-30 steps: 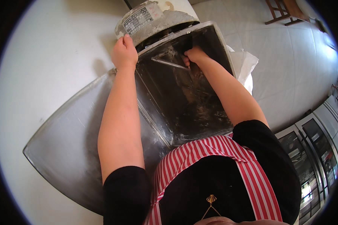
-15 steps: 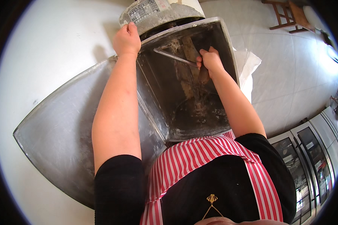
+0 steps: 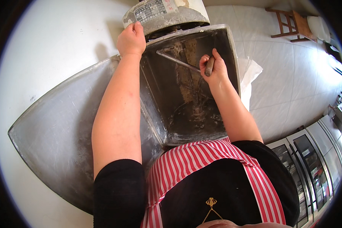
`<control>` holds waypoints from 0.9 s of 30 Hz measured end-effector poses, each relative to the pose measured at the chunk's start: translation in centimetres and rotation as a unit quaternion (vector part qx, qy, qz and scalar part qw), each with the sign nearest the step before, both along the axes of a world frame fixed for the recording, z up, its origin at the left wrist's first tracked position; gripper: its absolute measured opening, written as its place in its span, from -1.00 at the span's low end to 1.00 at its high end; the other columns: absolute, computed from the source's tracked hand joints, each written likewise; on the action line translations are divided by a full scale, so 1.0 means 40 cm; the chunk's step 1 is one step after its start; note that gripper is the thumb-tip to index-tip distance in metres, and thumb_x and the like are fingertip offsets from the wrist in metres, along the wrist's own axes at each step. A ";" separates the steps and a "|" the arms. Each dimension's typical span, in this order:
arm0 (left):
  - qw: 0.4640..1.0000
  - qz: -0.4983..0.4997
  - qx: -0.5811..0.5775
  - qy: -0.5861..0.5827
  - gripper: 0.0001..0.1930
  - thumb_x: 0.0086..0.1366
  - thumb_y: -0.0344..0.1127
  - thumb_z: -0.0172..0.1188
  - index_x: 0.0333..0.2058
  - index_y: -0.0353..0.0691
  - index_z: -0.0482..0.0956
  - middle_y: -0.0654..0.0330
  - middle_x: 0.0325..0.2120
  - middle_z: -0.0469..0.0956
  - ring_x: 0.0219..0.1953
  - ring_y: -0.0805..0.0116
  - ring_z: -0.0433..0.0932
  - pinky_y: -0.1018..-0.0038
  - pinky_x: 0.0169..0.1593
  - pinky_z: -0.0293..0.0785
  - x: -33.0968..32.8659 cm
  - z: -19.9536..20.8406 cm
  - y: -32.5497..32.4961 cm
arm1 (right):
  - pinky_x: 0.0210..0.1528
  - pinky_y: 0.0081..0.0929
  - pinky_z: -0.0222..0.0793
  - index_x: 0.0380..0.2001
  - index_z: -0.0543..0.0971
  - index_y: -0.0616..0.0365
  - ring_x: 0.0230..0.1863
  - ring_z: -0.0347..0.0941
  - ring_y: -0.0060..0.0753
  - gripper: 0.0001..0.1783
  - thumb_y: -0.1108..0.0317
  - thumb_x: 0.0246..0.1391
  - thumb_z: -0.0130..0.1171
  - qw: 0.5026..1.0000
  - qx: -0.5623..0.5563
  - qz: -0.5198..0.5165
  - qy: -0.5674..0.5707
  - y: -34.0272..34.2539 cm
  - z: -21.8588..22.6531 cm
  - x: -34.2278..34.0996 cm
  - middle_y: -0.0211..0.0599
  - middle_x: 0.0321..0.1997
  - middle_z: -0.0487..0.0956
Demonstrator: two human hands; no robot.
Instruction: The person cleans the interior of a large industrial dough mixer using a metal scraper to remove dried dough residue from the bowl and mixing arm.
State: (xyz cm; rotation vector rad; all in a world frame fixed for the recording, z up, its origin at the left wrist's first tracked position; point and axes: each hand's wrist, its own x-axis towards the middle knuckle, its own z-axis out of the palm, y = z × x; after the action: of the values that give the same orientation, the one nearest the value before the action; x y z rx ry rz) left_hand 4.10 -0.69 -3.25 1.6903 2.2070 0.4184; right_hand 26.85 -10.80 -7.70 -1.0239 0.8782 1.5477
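My right hand [image 3: 215, 68] is inside an open, dark-stained metal hopper [image 3: 164, 97], closed around the brown handle [image 3: 209, 67] of a tool. The handle's blunt end points toward me; the tool's working end is hidden. A thin metal bar [image 3: 178, 62] slants across the hopper and meets my right fingers; I cannot tell whether it belongs to the tool or the hopper. My left hand [image 3: 131, 39] is closed at the hopper's far left corner, beside a round, worn machine housing [image 3: 167, 19]. Whatever it grips is hidden by the fingers.
A wide grey metal lid or panel [image 3: 60, 125] spreads left of the hopper, near a white wall [image 3: 45, 49]. Off to the right are a white sack or sheet [image 3: 250, 78], a wooden stool [image 3: 302, 26] and a glass-doored metal cabinet [image 3: 311, 159].
My right hand has turned, so the handle's end now points up at me instead of down, and it sits slightly closer. My left hand stays at the corner. The view has shifted slightly.
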 end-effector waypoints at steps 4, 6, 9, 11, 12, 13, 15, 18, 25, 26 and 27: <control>1.000 -0.006 0.018 0.008 -0.61 0.24 0.00 -0.12 -0.50 -0.18 0.50 0.11 -0.54 0.55 -0.39 0.00 0.50 0.20 -0.31 0.39 -0.003 -0.006 0.000 | -0.61 -0.56 0.32 -0.44 0.25 0.17 -0.63 0.25 -0.40 -0.59 0.04 0.14 0.05 0.998 0.031 -0.045 0.033 0.003 0.031 -0.034 -0.28 -0.58 0.31; 1.000 -0.002 0.019 -0.005 -0.61 0.24 0.00 -0.12 -0.50 -0.18 0.50 0.10 -0.56 0.54 -0.40 -0.01 0.50 0.20 -0.32 0.39 -0.004 -0.010 0.002 | -0.60 -0.55 0.31 -0.44 0.25 0.17 -0.61 0.25 -0.41 -0.58 0.02 0.13 0.06 0.996 0.065 -0.046 0.040 0.006 0.047 -0.043 -0.28 -0.57 0.31; 1.000 0.000 0.022 -0.011 -0.60 0.24 0.01 -0.12 -0.51 -0.19 0.49 0.09 -0.58 0.53 -0.42 -0.02 0.49 0.20 -0.33 0.39 -0.003 -0.010 0.001 | -0.58 -0.51 0.30 -0.42 0.26 0.17 -0.60 0.24 -0.42 -0.66 0.12 0.16 0.03 0.999 0.038 -0.030 -0.022 0.022 0.063 -0.055 -0.30 -0.57 0.30; 1.000 -0.003 0.024 -0.008 -0.59 0.24 0.01 -0.12 -0.52 -0.20 0.49 0.09 -0.59 0.52 -0.43 -0.02 0.48 0.20 -0.34 0.38 -0.005 -0.012 -0.001 | -0.58 -0.51 0.30 -0.42 0.27 0.19 -0.60 0.25 -0.42 -0.74 0.23 0.18 -0.01 0.997 0.031 -0.038 -0.055 0.030 0.070 -0.049 -0.31 -0.57 0.31; 1.000 -0.006 0.025 -0.004 -0.59 0.24 0.01 -0.12 -0.53 -0.20 0.48 0.10 -0.60 0.52 -0.44 -0.01 0.48 0.21 -0.35 0.38 -0.008 -0.014 -0.001 | -0.58 -0.51 0.30 -0.42 0.27 0.19 -0.60 0.25 -0.42 -0.74 0.23 0.18 -0.02 0.997 0.025 -0.044 -0.056 0.037 0.076 -0.046 -0.31 -0.57 0.31; 1.000 -0.009 0.026 -0.001 -0.59 0.24 0.01 -0.12 -0.53 -0.21 0.48 0.10 -0.61 0.52 -0.44 -0.01 0.48 0.21 -0.35 0.38 -0.011 -0.016 -0.002 | -0.57 -0.51 0.30 -0.43 0.27 0.19 -0.60 0.25 -0.42 -0.75 0.24 0.18 -0.03 0.997 0.019 -0.049 -0.057 0.046 0.080 -0.044 -0.31 -0.56 0.31; 1.000 0.000 0.018 -0.011 -0.59 0.24 0.01 -0.12 -0.53 -0.21 0.48 0.10 -0.61 0.51 -0.45 0.00 0.48 0.21 -0.36 0.38 -0.004 -0.006 -0.001 | -0.57 -0.51 0.30 -0.49 0.28 0.19 -0.61 0.25 -0.42 -0.75 0.26 0.17 -0.04 0.996 0.014 -0.073 -0.054 0.058 0.056 -0.036 -0.32 -0.59 0.32; 1.000 0.000 0.012 -0.012 -0.60 0.24 0.00 -0.12 -0.52 -0.21 0.49 0.10 -0.61 0.51 -0.45 0.00 0.48 0.22 -0.36 0.38 0.000 -0.006 0.003 | -0.58 -0.50 0.29 -0.52 0.29 0.17 -0.62 0.25 -0.42 -0.74 0.26 0.16 -0.04 0.994 0.011 -0.100 -0.038 0.070 -0.020 -0.041 -0.35 -0.63 0.31; 0.999 0.002 0.032 -0.022 -0.61 0.24 -0.01 -0.11 -0.50 -0.21 0.49 0.10 -0.60 0.51 -0.44 0.01 0.48 0.22 -0.34 0.37 -0.009 -0.014 -0.005 | -0.60 -0.56 0.27 -0.37 0.25 0.15 -0.61 0.25 -0.46 -0.83 0.32 0.15 -0.04 0.993 0.067 -0.097 -0.012 0.054 0.010 -0.021 -0.35 -0.57 0.29; 0.999 0.003 0.027 -0.019 -0.61 0.24 -0.01 -0.11 -0.50 -0.21 0.49 0.10 -0.60 0.52 -0.44 0.01 0.48 0.22 -0.34 0.37 -0.007 -0.012 -0.004 | -0.61 -0.56 0.27 -0.37 0.25 0.15 -0.61 0.25 -0.47 -0.83 0.32 0.15 -0.04 0.993 0.071 -0.093 -0.017 0.057 0.016 -0.012 -0.35 -0.57 0.29; 1.000 0.004 0.022 -0.015 -0.61 0.24 -0.02 -0.11 -0.50 -0.21 0.49 0.10 -0.59 0.52 -0.43 0.01 0.48 0.23 -0.34 0.37 -0.006 -0.008 -0.004 | -0.61 -0.56 0.27 -0.38 0.27 0.15 -0.61 0.26 -0.47 -0.84 0.32 0.15 -0.04 0.995 0.040 -0.087 -0.027 0.064 -0.003 -0.011 -0.34 -0.58 0.30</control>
State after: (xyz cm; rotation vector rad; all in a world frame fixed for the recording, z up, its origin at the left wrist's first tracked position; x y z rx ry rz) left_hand 3.88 -0.84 -3.58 1.6861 2.1990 0.4945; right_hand 26.40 -8.24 -7.81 -0.9033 0.8387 1.3915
